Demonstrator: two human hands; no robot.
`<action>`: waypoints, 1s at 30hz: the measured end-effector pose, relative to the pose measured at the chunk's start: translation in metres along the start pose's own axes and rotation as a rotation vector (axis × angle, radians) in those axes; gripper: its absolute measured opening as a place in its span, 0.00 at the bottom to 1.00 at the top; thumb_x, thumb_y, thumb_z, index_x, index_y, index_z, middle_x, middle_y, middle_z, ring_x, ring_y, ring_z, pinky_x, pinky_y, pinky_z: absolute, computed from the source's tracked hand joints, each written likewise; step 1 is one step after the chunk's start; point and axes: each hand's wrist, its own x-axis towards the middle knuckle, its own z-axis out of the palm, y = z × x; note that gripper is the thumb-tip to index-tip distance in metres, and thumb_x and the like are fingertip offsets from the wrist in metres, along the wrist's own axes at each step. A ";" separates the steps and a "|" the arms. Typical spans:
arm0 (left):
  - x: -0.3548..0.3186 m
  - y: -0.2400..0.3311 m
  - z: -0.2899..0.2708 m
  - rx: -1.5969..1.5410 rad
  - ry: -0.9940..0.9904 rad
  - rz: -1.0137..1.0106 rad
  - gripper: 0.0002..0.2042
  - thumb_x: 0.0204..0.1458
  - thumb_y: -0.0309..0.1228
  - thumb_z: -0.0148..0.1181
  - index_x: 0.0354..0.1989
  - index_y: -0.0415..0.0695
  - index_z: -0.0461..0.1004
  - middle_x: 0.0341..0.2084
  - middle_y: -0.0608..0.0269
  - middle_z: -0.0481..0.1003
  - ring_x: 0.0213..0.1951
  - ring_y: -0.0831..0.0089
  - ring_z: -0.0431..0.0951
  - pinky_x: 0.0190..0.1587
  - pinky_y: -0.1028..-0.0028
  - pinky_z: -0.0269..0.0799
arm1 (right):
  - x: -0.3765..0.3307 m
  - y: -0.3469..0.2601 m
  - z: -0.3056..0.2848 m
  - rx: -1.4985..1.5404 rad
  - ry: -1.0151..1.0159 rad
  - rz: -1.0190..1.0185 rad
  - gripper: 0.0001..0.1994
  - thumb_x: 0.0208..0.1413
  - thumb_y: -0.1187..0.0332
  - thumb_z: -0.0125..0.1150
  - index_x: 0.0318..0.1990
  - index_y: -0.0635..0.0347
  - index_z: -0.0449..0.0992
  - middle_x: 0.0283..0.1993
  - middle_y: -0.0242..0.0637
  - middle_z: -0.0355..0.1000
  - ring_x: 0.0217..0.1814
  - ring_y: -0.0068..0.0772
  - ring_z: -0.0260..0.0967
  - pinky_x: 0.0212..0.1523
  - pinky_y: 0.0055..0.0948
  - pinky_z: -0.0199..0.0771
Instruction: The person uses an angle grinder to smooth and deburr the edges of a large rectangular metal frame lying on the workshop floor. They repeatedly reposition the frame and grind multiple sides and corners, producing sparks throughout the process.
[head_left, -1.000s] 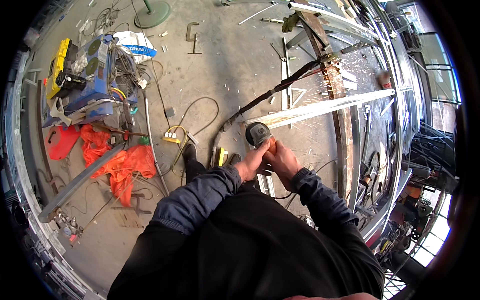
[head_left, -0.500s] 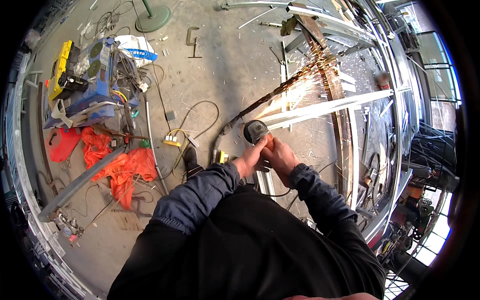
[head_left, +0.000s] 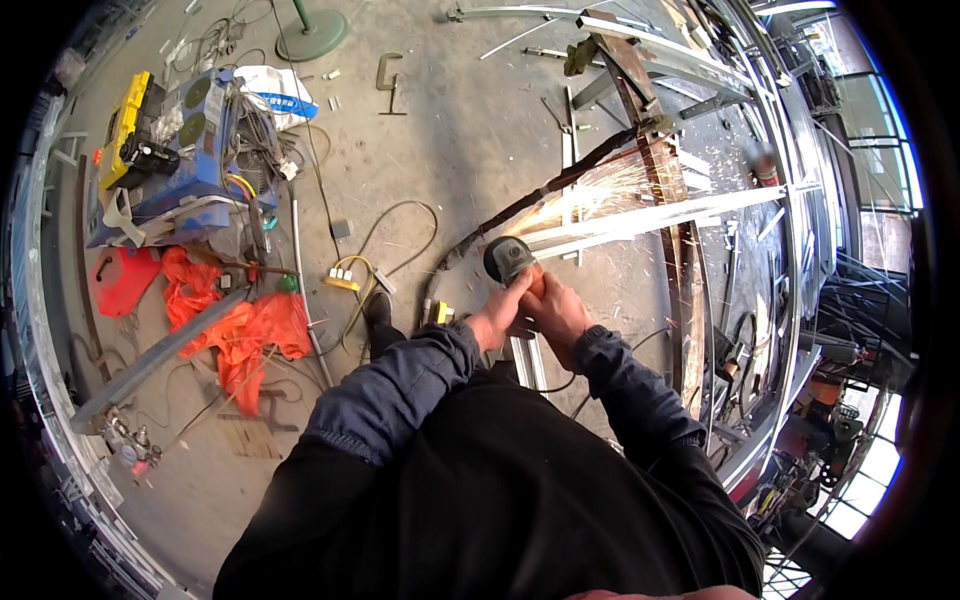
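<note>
My left hand and my right hand are both closed around an angle grinder with an orange-red body and a dark round guard. The grinder's head meets the near end of a bright silver metal bar that runs off to the right. Sparks fan out from there toward the far right, over the floor. The disc itself is mostly hidden by the guard. A black cable curves near my right forearm.
A rusty steel beam lies beneath the silver bar. A dark cable crosses the floor beside the sparks. At left are a blue machine, orange plastic sheeting and a power strip. A C-clamp lies farther off.
The spark stream is dimmer and shorter, with the bright burst at its far end gone. My hands and the grinder hold almost the same place; the view has shifted slightly.
</note>
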 end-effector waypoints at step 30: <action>-0.001 -0.025 -0.038 0.082 0.013 0.006 0.43 0.55 0.73 0.49 0.59 0.42 0.72 0.44 0.51 0.79 0.39 0.54 0.83 0.39 0.58 0.81 | -0.018 -0.010 0.045 0.038 0.112 0.013 0.29 0.61 0.46 0.59 0.48 0.72 0.71 0.41 0.67 0.76 0.48 0.69 0.76 0.46 0.52 0.77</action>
